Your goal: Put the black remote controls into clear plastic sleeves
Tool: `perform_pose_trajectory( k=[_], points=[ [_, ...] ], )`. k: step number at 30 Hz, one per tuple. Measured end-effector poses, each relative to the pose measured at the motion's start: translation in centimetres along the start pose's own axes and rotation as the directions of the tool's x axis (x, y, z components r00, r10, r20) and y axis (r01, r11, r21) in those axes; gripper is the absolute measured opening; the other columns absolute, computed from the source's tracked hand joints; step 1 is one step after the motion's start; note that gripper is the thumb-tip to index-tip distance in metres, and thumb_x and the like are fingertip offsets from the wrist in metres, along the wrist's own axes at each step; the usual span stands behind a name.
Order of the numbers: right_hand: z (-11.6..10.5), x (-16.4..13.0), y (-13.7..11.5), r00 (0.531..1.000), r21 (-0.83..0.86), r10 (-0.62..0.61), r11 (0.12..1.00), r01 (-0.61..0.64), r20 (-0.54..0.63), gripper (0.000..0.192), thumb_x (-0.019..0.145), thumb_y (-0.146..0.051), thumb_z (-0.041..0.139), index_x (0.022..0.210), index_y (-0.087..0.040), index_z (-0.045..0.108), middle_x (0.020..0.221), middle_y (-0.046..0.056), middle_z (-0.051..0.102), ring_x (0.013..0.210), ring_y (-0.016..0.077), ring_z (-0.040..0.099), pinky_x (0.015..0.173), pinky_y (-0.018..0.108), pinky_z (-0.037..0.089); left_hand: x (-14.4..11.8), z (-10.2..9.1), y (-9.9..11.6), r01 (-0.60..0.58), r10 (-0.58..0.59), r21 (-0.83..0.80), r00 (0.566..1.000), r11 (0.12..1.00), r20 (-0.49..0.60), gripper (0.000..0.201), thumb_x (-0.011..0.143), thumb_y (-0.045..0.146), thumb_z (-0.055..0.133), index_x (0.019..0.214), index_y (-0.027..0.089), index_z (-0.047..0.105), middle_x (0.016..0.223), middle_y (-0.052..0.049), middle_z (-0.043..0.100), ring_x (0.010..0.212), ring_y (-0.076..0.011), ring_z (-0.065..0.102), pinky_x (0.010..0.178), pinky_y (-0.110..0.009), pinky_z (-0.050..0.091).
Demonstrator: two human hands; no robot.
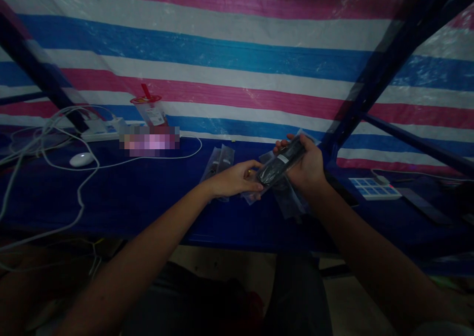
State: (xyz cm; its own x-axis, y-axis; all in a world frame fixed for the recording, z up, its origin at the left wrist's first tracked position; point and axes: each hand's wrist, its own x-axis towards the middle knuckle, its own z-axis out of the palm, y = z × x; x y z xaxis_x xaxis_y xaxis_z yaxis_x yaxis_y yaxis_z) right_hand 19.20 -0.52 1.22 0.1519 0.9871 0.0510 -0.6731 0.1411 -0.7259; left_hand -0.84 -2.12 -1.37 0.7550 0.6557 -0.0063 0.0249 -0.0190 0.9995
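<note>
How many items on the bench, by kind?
Bagged black items: 3, one held by left hand and right hand, i.e. held bag; one bag beside; one bag underneath, maybe more stacked there
Power strips: 2, white strip, strip at right
White mouse: 1
Drink cup: 1
Total: 7

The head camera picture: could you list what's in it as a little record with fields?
Setting: dark blue table in front of a pink, white and blue striped tarp
Right hand: grips a black item in a clear bag
Left hand: pinches the bag's lower end
Under the hands: more bagged items
Left side: white mouse, white cables, cup with red lid
Right side: power strip
</note>
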Motion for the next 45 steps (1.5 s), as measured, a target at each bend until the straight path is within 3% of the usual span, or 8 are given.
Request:
perform_pose_trajectory(
  k=[5, 10, 17, 22, 30, 34, 39, 45],
  points=[
    [0.0, 0.7, -1.3, 0.998, 0.016, -0.043, 0.999, 0.042, 0.039, 0.042, 0.095, -0.064, 0.046, 0.089, -0.024, 0.055, 0.063, -0.003, 0.055, 0.056, 0.0146, 0.059, 0.057, 0.03, 0.056, 0.3, -0.2, -0.6, -0.048, 0.103, 0.321, 0.982, 0.946, -0.157, 0.055, 0.076, 0.036, 0.08, 0.121, 0.02, 0.054, 0.097, -0.005, 0.068, 0.086, -0.0202, 0.068, 0.077, -0.036, 0.053],
    [2.6, -0.7, -1.5, 0.986, -0.066, -0.146, 0.986, 0.152, 0.078, 0.052, 0.087, -0.076, 0.051, 0.09, -0.025, 0.056, 0.061, -0.004, 0.054, 0.054, 0.0144, 0.057, 0.051, 0.027, 0.051, -0.2, 1.1, 0.3, -0.075, 0.301, 0.625, 0.917, 0.777, -0.263, 0.069, 0.074, 0.051, 0.081, 0.128, 0.019, 0.054, 0.117, -0.011, 0.066, 0.103, -0.025, 0.065, 0.087, -0.04, 0.051],
    [6.4, -1.2, -1.1, 0.941, -0.219, -0.305, 0.918, 0.332, 0.148, 0.054, 0.086, -0.078, 0.052, 0.104, -0.027, 0.059, 0.064, -0.006, 0.058, 0.055, 0.013, 0.058, 0.053, 0.026, 0.048, 1.1, 3.3, 1.4, 0.109, 0.307, 0.805, 0.888, 0.583, -0.343, 0.044, 0.085, 0.049, 0.067, 0.113, 0.017, 0.056, 0.093, -0.009, 0.07, 0.082, -0.0264, 0.068, 0.071, -0.039, 0.049],
    [6.7, 0.5, -2.2, 0.929, -0.265, -0.335, 0.892, 0.366, 0.155, 0.052, 0.093, -0.073, 0.045, 0.117, -0.029, 0.06, 0.069, -0.004, 0.061, 0.062, 0.0141, 0.064, 0.056, 0.026, 0.048, 3.4, 2.1, 1.6, 0.073, 0.373, 0.792, 0.853, 0.606, -0.364, 0.04, 0.083, 0.048, 0.069, 0.108, 0.019, 0.056, 0.086, -0.006, 0.067, 0.075, -0.0233, 0.064, 0.066, -0.037, 0.046],
    [7.0, 0.4, -3.7, 0.936, -0.282, -0.287, 0.898, 0.337, 0.203, 0.044, 0.098, -0.065, 0.044, 0.121, -0.03, 0.058, 0.082, 0.001, 0.07, 0.08, 0.0213, 0.072, 0.065, 0.031, 0.055, 3.0, 1.4, 0.3, -0.015, 0.393, 0.588, 0.757, 0.809, -0.521, 0.032, 0.079, 0.043, 0.076, 0.088, 0.02, 0.054, 0.079, 0.0, 0.059, 0.074, -0.0179, 0.057, 0.065, -0.034, 0.042],
    [7.1, 0.7, -4.0, 0.931, -0.306, -0.278, 0.888, 0.343, 0.236, 0.04, 0.098, -0.062, 0.048, 0.115, -0.029, 0.062, 0.084, 0.003, 0.07, 0.079, 0.0223, 0.072, 0.06, 0.03, 0.055, 2.5, 1.7, 0.4, -0.038, 0.338, 0.489, 0.769, 0.872, -0.543, 0.03, 0.079, 0.039, 0.076, 0.088, 0.02, 0.055, 0.081, 0.0, 0.06, 0.074, -0.0162, 0.056, 0.065, -0.032, 0.043],
    [7.6, 0.5, -4.3, 0.902, -0.356, -0.304, 0.842, 0.405, 0.306, 0.029, 0.096, -0.05, 0.057, 0.109, -0.026, 0.066, 0.08, 0.001, 0.07, 0.07, 0.0197, 0.07, 0.055, 0.028, 0.054, 2.6, 1.8, 0.4, -0.031, 0.343, 0.508, 0.772, 0.861, -0.534, 0.029, 0.078, 0.039, 0.075, 0.085, 0.019, 0.056, 0.077, 0.001, 0.057, 0.072, -0.0155, 0.052, 0.064, -0.031, 0.039],
    [7.9, 0.4, -5.0, 0.888, -0.4, -0.355, 0.798, 0.451, 0.294, 0.027, 0.1, -0.043, 0.051, 0.108, -0.024, 0.069, 0.077, 0.0, 0.07, 0.068, 0.0178, 0.07, 0.065, 0.031, 0.055, 2.6, 1.7, 0.3, -0.022, 0.338, 0.514, 0.777, 0.857, -0.531, 0.028, 0.08, 0.041, 0.074, 0.083, 0.02, 0.055, 0.073, 0.003, 0.053, 0.068, -0.0144, 0.048, 0.063, -0.031, 0.036]
  ],
)
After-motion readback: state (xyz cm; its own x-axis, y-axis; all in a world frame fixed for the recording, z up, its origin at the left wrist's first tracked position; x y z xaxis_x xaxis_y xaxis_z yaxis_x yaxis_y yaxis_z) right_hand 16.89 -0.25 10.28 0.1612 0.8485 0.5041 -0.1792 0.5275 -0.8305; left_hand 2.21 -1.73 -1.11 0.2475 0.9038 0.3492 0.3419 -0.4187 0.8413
